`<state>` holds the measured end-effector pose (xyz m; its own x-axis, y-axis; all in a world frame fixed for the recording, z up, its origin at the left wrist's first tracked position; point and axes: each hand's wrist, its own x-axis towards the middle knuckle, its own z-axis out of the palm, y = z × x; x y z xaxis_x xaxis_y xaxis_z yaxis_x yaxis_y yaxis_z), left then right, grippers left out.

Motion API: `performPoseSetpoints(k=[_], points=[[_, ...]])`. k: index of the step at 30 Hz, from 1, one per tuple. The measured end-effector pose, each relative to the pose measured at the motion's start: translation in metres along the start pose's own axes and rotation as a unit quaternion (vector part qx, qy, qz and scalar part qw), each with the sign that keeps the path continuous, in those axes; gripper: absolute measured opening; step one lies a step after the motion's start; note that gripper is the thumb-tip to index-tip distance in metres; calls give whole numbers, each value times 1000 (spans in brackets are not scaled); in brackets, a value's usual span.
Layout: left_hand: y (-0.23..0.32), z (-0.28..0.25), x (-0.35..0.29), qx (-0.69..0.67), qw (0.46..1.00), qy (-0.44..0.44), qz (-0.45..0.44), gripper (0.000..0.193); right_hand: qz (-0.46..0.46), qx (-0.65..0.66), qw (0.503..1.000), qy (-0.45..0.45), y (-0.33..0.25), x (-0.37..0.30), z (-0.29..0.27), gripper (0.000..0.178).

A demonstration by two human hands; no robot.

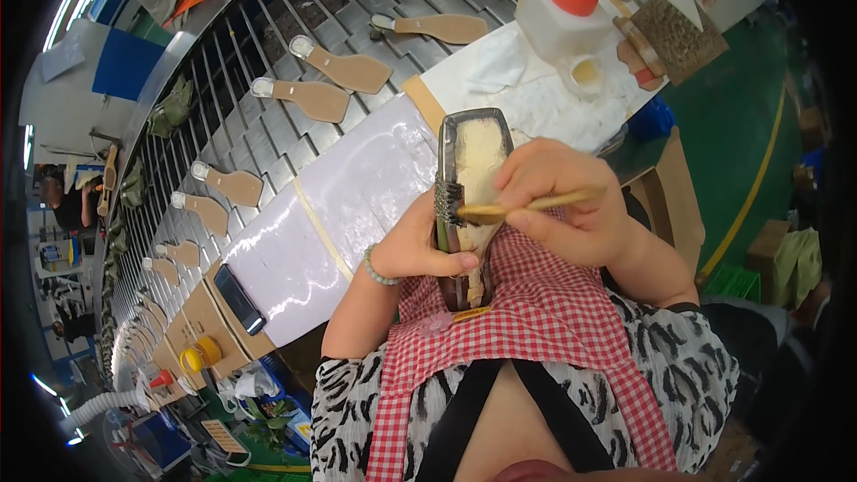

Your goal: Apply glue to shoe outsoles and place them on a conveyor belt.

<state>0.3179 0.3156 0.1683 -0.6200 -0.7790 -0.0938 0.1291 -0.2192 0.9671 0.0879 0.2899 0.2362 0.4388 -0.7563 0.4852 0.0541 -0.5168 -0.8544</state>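
Tan brush in R hand; L hand w/ shoe.

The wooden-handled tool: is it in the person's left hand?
No, the right hand grips the wooden-handled tool, while the left hand holds the shoe.

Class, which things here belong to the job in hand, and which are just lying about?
In the job:
shoe, underside up, in left hand
brush in right hand
probably the red-capped bottle and tan soles

Apparently lying about:
dark phone
round yellow item
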Motion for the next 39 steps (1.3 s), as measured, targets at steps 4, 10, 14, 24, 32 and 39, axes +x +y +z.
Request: performPoseSetpoints(k=[4, 10, 14, 24, 32, 39], points=[[-13, -2, 3, -26, 999, 45, 17, 86, 14, 33, 997, -63, 0, 0, -9, 8], [-14, -29, 5, -246, 962, 97, 74, 88, 85, 203, 975, 41, 7, -6, -11, 13], [33, -46, 13, -435, 874, 157, 151, 78, 136, 259, 952, 95, 15, -18, -14, 18], [132, -255, 79, -211, 871, 307, 320, 44, 265, 308, 907, 111, 50, 7, -6, 17], [130, -391, 195, -5, 890, 405, 208, 57, 328, 292, 883, 167, 92, 36, -10, 17], [89, -477, 186, 30, 851, 507, 134, 50, 330, 296, 882, 160, 107, 55, -1, 16]])
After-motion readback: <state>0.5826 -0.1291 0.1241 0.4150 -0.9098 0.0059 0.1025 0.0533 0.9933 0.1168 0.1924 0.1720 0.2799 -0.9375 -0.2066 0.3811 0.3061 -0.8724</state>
